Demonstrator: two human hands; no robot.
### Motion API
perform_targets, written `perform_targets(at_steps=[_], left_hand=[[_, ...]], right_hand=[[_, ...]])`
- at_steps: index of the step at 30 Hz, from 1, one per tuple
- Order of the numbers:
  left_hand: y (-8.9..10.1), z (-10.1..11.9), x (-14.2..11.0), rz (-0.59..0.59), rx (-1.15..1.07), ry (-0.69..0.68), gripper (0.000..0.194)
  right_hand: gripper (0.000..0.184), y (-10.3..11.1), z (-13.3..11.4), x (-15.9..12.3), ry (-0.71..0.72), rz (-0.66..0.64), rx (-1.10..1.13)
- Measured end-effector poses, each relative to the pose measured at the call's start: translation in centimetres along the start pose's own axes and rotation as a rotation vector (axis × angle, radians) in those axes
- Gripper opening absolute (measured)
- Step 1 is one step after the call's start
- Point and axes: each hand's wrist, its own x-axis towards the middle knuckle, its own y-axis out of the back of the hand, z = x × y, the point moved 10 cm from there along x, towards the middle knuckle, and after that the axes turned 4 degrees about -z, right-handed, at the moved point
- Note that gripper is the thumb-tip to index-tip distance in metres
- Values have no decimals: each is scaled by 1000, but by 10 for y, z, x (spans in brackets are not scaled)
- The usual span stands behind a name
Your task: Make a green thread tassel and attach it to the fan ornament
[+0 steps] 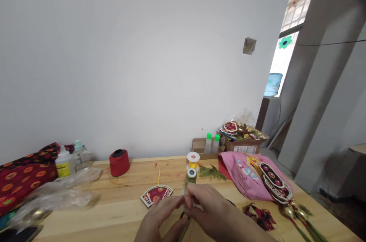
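Note:
At the table's front, my left hand and my right hand meet with their fingertips pinched together. Something small and dark shows between the fingers, too hidden to name. Just beyond them stands a spool of green thread, partly covered by my right hand. Behind it is a white spool of yellow thread. A fan-shaped ornament with a maroon patterned face and a yellow cord lies beside my left hand.
On the left are a red thread cone, a glue bottle and patterned cloth. To the right lie a pink bag, an oval ornament with tassels, and fabric scraps. A cardboard box holds several ornaments.

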Motion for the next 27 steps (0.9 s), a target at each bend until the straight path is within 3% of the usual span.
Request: perform_targets(at_steps=[3, 7, 11, 16, 20, 22, 27], left_hand=[[-15, 10, 4, -155, 273, -143, 24], [-18, 19, 1, -61, 513, -321, 15], [-29, 18, -1, -9, 710, -407, 12], [-34, 6, 3, -48, 843, -416, 21], [-34, 11, 3, -131, 819, -506, 35], [-24, 15, 7, -128, 704, -444, 30], [8, 7, 21, -36, 297, -38, 17]], right_hand=[[16, -2, 8, 1, -37, 5, -4], [16, 0, 17, 4, -85, 28, 0], [14, 0, 27, 9, -177, 20, -25], [15, -9, 38, 16, -235, -26, 67], [14, -7, 44, 16, -201, 36, 171], [14, -5, 51, 12, -202, 87, 283], [32, -24, 62, 2, -75, 192, 772]])
